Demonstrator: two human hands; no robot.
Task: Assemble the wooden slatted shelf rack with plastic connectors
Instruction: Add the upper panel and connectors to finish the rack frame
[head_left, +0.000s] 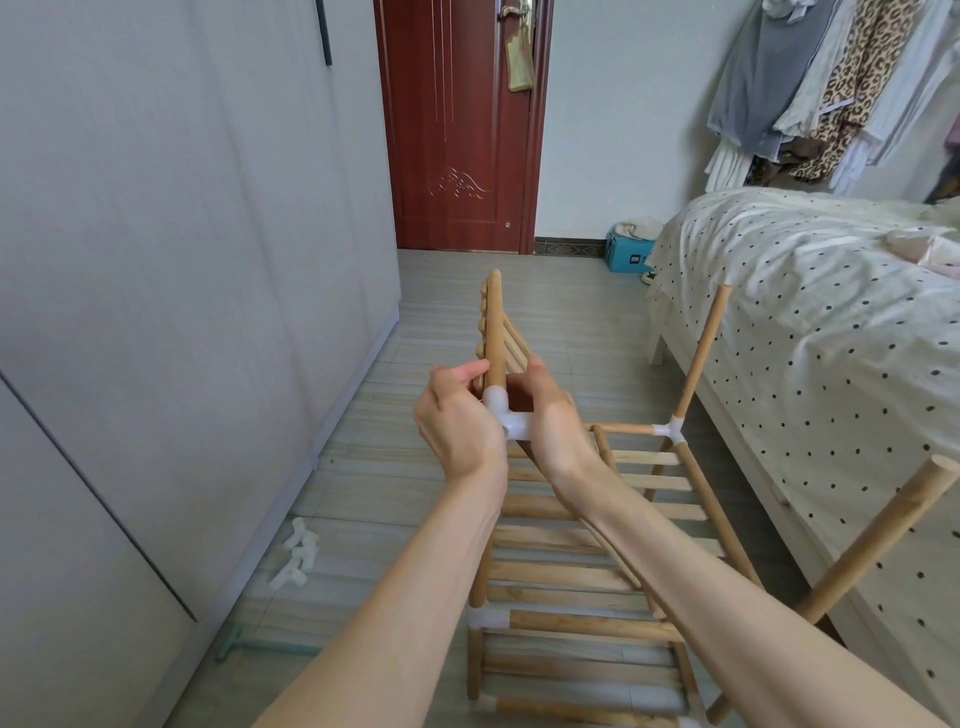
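A part-built wooden rack (576, 571) stands on the floor in front of me, with slatted shelves and white plastic joints. I hold a loose slatted shelf panel (493, 327) upright above its far left corner. A white plastic connector (506, 415) sits on the panel's lower end. My left hand (457, 421) grips the connector and the panel's rail from the left. My right hand (550, 421) grips the connector's side arm from the right. Another connector (670, 431) joins the rack's far right post (704, 348).
Several spare white connectors (298, 558) lie on the floor by the grey wardrobe (156, 312) on the left. A polka-dot bed (831, 338) is close on the right. A red door (457, 124) is ahead, a blue box (628, 254) beside it. A green tool (234, 642) lies near left.
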